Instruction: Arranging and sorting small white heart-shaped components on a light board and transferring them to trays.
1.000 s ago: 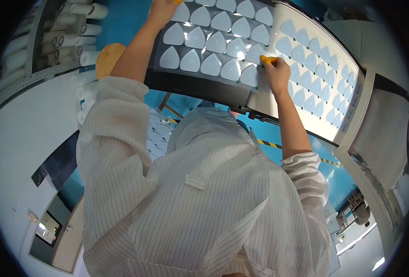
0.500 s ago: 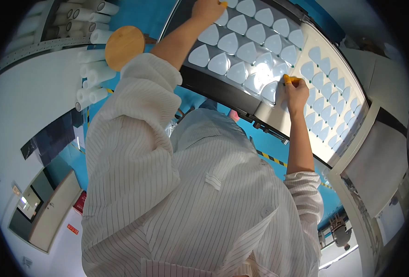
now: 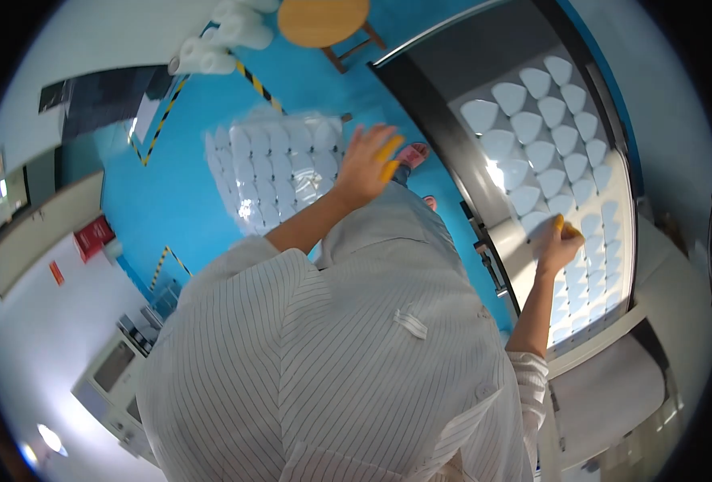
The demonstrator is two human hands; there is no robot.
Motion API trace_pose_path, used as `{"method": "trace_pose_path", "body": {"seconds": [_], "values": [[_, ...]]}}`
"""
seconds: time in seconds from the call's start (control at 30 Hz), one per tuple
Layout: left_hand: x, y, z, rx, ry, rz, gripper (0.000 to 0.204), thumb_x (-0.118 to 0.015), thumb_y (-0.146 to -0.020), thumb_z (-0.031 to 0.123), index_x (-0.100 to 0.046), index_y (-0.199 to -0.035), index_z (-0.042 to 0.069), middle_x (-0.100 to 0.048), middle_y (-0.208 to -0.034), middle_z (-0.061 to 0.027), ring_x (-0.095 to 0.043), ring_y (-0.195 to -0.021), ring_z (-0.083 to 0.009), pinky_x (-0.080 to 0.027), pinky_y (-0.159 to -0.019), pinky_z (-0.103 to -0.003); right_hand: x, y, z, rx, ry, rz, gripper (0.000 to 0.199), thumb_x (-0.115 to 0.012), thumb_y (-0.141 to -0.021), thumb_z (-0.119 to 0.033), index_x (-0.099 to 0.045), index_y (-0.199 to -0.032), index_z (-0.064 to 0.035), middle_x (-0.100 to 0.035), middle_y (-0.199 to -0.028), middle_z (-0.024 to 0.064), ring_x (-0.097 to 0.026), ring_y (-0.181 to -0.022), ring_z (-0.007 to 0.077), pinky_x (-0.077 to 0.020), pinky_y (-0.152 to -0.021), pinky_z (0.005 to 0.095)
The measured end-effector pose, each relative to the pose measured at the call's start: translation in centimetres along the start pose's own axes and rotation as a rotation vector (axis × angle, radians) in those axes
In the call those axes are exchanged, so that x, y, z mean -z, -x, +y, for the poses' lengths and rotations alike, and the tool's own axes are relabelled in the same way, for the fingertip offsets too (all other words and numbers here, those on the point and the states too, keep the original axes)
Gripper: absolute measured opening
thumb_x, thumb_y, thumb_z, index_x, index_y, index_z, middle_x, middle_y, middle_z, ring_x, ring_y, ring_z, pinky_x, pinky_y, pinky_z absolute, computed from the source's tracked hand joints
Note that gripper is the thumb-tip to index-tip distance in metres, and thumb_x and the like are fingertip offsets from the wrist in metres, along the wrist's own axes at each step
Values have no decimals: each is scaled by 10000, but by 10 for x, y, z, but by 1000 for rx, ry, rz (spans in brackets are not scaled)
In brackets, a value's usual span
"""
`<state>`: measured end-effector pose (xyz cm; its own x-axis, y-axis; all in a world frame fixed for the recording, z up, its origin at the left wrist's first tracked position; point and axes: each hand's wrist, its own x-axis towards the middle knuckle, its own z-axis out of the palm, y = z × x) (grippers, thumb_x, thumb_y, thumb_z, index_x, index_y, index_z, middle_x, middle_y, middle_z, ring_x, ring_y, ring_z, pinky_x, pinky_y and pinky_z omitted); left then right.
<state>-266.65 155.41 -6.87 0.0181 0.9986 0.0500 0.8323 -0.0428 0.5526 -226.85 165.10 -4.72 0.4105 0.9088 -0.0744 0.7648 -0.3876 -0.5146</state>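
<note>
My left hand [image 3: 365, 167] is raised in front of me with its fingers spread and nothing in them. Yellow covers sit on some of its fingertips. Beside it, to the left, is a glossy clear sheet [image 3: 287, 165] with rows of pale blue shield-shaped pieces; its left edge is blurred. On the right, my right hand [image 3: 561, 247], also with yellow fingertip covers, pinches at the machine bed [image 3: 504, 241]. Its fingers are closed at the border of the pale blue shield-shaped pieces [image 3: 527, 127] lying there; what they grip is hidden.
The machine's dark front rail [image 3: 444, 136] runs diagonally between the bed and my body. At the far left stand a round wooden stool [image 3: 324, 20] and several white rolls [image 3: 239, 30]. Striped tape [image 3: 163, 120] marks the blue floor [image 3: 159, 181].
My left hand has come off the machine bed and swung back to the left, opening. The view has turned left, bringing the clear sheet there into sight. My right hand stays pinched at the bed.
</note>
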Motion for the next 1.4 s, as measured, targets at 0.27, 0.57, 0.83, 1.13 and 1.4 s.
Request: {"method": "trace_pose_path", "body": {"seconds": [0.27,0.57,0.83,1.13,1.4], "values": [[-6,66,-155,403,-266,46,429,-625,-785,178,-520,-1195,108,-500,-1184,-74,-451,-1124,-277,-378,-945,-423,-1,-5,8,94,-58,-82,358,-670,-835,-235,-469,-948,39,-560,-837,93,-543,-722,158,-461,-657,255],[6,21,-196,253,-437,-264,262,-580,-748,46,-610,-1004,94,-595,-1032,-74,-543,-1017,-256,-462,-862,-380,9,3,13,-78,-176,-270,280,-619,-835,-65,-425,-1002,48,-542,-828,103,-532,-614,125,-442,-526,221],[71,68,-170,337,-94,225,150,-518,-832,21,-577,-964,59,-628,-985,-98,-594,-899,-310,-484,-765,-377,-4,79,-121,533,-75,-186,261,-591,-875,-68,-502,-1114,-13,-562,-890,78,-562,-791,159,-467,-736,266],[149,116,-121,430,176,457,119,-487,-912,29,-513,-1026,53,-657,-999,-62,-616,-901,-214,-457,-812,-288,-111,263,-276,751,-481,-1131,320,-587,-868,-144,-511,-1161,-41,-575,-1033,126,-589,-887,210,-470,-792,311],[173,146,-120,491,175,465,210,-508,-868,-28,-553,-1045,74,-642,-1033,-75,-609,-942,-251,-473,-798,-310,-207,327,-316,674,-186,-1176,421,-545,-803,-86,-450,-1206,-9,-597,-1011,244,-589,-923,389,-459,-768,444]]}}
